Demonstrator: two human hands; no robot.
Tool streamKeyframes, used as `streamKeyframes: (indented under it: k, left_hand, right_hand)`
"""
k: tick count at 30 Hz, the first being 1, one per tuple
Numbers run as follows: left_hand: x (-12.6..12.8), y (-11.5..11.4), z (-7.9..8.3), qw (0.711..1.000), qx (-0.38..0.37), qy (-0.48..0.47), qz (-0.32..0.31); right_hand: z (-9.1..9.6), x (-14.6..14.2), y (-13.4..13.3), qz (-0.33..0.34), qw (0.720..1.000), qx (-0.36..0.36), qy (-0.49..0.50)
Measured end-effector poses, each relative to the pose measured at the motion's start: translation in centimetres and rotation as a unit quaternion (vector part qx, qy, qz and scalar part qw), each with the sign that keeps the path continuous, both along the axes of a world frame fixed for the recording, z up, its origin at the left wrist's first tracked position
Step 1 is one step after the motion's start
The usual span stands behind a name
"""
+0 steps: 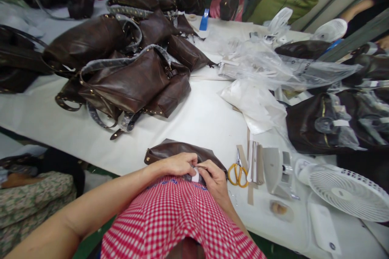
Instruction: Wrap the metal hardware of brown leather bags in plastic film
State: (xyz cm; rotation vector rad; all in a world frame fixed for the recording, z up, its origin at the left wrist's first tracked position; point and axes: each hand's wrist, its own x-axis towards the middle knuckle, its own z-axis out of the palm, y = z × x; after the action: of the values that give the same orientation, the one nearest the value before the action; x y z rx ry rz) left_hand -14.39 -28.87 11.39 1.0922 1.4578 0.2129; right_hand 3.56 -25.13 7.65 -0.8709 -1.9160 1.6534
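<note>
A brown leather bag point(173, 150) lies at the table's near edge, right against my red-checked top. My left hand point(178, 164) and my right hand point(215, 179) meet over its near side. Both are closed in a pinch on a small white piece point(196, 175), a tag or bit of tape, held between the fingertips. Yellow-handled scissors point(238, 172) lie just right of my right hand.
A heap of brown bags point(127, 73) fills the table's middle left. Clear plastic wrap point(273, 64) and wrapped dark bags point(328, 123) lie to the right. A white fan point(349, 192) and a grey tool point(278, 172) sit near right. Other people work at the far side.
</note>
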Motion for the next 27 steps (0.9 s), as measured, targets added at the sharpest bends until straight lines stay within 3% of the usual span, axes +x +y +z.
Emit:
streamKeyframes:
  k: [8, 16, 20, 24, 27]
  left_hand:
    - [-0.7, 0.2, 1.0, 0.994, -0.006, -0.006, -0.110]
    - [-0.8, 0.0, 0.2, 0.981, 0.029, -0.012, -0.191]
    - [-0.5, 0.3, -0.1, 0.974, 0.043, 0.006, -0.223]
    - [-0.5, 0.5, -0.3, 0.982, 0.041, -0.030, -0.184]
    - [-0.5, 0.4, -0.5, 0.985, 0.039, -0.040, -0.162]
  right_hand:
    - [0.0, 0.9, 0.4, 0.087, 0.994, 0.072, 0.012]
    - [-0.1, 1.7, 0.6, 0.151, 0.981, 0.118, 0.023]
    - [-0.1, 1.6, 0.2, 0.115, 0.987, 0.109, 0.010]
    - [0.1, 1.3, -0.3, 0.033, 0.996, 0.076, -0.022]
    - [0.2, 1.1, -0.3, 0.015, 0.998, 0.064, -0.022]
